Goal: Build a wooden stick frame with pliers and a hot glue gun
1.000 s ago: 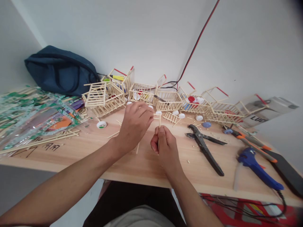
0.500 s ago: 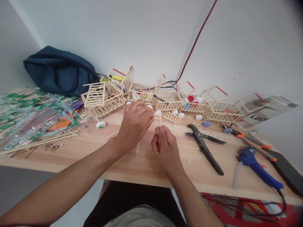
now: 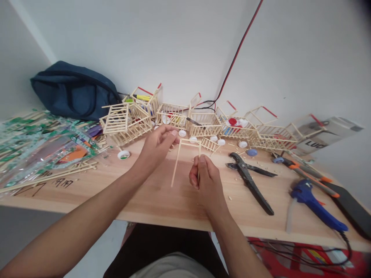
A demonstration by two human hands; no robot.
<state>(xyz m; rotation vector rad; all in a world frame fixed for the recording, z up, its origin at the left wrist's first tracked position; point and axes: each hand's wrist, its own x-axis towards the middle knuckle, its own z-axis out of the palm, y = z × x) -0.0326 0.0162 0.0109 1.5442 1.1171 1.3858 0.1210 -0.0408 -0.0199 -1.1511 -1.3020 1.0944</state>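
Note:
Between thumb and curled fingers, my right hand (image 3: 205,172) grips one leg of a three-sided wooden stick frame (image 3: 176,164). The frame is U-shaped: a short crossbar on top, one long leg hanging free on the left, the other leg running into my right hand. Just left of the frame's top corner is my left hand (image 3: 161,144), apart from it, fingers loosely bent and nothing visible in them. Behind both hands stand several small stick-built carts (image 3: 205,122) with red-tipped handles. A flat ladder-like stick panel (image 3: 211,144) lies behind the right hand.
To the right lie black-handled pliers (image 3: 251,181), a blue glue gun (image 3: 315,204) and orange-handled pliers (image 3: 311,175). Plastic-wrapped sticks (image 3: 43,150) cover the left side, below a dark blue bag (image 3: 77,90). White bottle caps (image 3: 221,142) sit along the carts.
My left hand has come off the stick frame and moved slightly left and down, its fingers loosening. The frame, still in my right hand, now shows its crossbar and free leg.

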